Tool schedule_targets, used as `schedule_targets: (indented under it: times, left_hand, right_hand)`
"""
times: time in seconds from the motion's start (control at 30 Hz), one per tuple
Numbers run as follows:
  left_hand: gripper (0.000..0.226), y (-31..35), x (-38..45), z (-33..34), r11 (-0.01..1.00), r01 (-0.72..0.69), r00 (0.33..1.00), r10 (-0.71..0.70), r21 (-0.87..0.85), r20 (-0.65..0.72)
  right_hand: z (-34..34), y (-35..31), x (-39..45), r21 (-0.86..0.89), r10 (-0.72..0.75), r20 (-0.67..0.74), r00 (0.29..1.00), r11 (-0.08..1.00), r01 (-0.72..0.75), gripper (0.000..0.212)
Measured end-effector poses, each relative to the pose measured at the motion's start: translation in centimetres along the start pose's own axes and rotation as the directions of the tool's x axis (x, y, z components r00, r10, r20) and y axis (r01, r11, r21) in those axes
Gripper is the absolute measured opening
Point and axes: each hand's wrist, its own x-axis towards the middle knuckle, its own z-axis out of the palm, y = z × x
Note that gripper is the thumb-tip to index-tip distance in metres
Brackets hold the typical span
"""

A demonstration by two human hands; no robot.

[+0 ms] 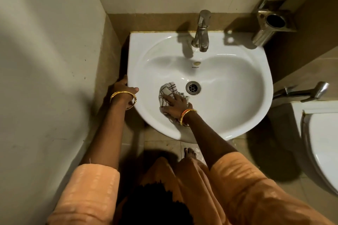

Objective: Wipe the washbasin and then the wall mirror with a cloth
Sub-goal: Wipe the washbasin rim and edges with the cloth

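Observation:
A white washbasin (237, 86) is mounted in a corner, with a round metal drain (193, 87) in its bowl. My right hand (175, 104) presses a white checked cloth (168, 88) flat against the bowl's near left slope, just left of the drain. My left hand (122, 87) grips the basin's left rim, thumb on top. A chrome tap (202, 31) stands at the back rim. No mirror is in view.
A metal holder (270, 22) is fixed to the wall at the back right. A toilet (321, 144) stands to the right, with a hand sprayer (307, 93) above it. The left wall is close to the basin. My bare foot (189, 152) is on the tiled floor below.

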Motion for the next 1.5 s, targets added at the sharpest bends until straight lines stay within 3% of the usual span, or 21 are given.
schedule_targets:
  times: [0.1, 0.2, 0.33, 0.5, 0.67, 0.87, 1.07, 1.23, 1.37, 1.5]
  left_hand:
    - [0.073, -0.2, 0.2, 0.2, 0.999, -0.003, 1.0, 0.004, 0.039, -0.014]
    - [0.067, -0.2, -0.3, 0.9, 0.986, -0.03, 0.992, 0.049, 0.164, -0.113]
    - [0.062, -0.9, -0.8, 1.9, 0.969, -0.036, 0.973, 0.09, 0.246, -0.211]
    - [0.06, -1.6, -1.0, 2.6, 0.976, -0.043, 0.966, 0.096, 0.214, -0.242]
    - [0.053, -2.1, -0.6, 2.4, 0.975, -0.086, 0.965, 0.133, 0.204, -0.228]
    - [0.042, -1.9, -1.3, 2.6, 0.986, -0.121, 0.97, 0.142, 0.113, -0.197]
    - [0.048, -2.0, -1.6, 2.4, 0.99, -0.121, 0.968, 0.135, 0.078, -0.213]
    - [0.052, -2.6, -1.3, 1.6, 0.989, -0.107, 0.986, 0.092, -0.104, -0.137]
    - [0.052, -2.3, -1.5, 1.5, 0.984, -0.083, 0.99, 0.063, -0.155, -0.128]
    - [0.051, -2.5, -1.8, 1.4, 0.99, -0.118, 0.981, 0.104, -0.078, -0.161]
  right_hand:
    - [0.0, 1.8, -1.5, -0.089, -0.041, 0.047, 0.998, 0.995, 0.045, 0.054]
    - [-2.3, 6.0, -2.8, -0.289, 0.039, 0.041, 0.998, 0.957, -0.026, 0.051]
    - [-8.2, 11.6, -4.4, -0.534, 0.13, -0.109, 0.986, 0.829, -0.168, 0.049]
    - [-12.5, 14.1, -5.5, -0.686, 0.069, -0.309, 0.949, 0.675, -0.272, 0.063]
    - [-11.5, 13.2, -6.9, -0.619, 0.243, -0.32, 0.916, 0.679, -0.396, 0.068]
    - [-7.3, 8.8, -9.3, -0.483, 0.381, -0.14, 0.914, 0.779, -0.4, 0.07]
    - [-0.7, 0.6, -7.4, -0.182, 0.26, -0.032, 0.965, 0.948, -0.261, 0.071]
    - [1.1, -4.1, -4.6, 0.099, 0.102, -0.026, 0.994, 0.99, -0.099, 0.053]
    - [1.2, -4.8, -4.5, 0.138, -0.052, -0.06, 0.997, 0.989, 0.06, 0.047]
    - [1.2, -4.2, -5.6, 0.071, -0.158, -0.034, 0.987, 0.985, 0.16, 0.049]
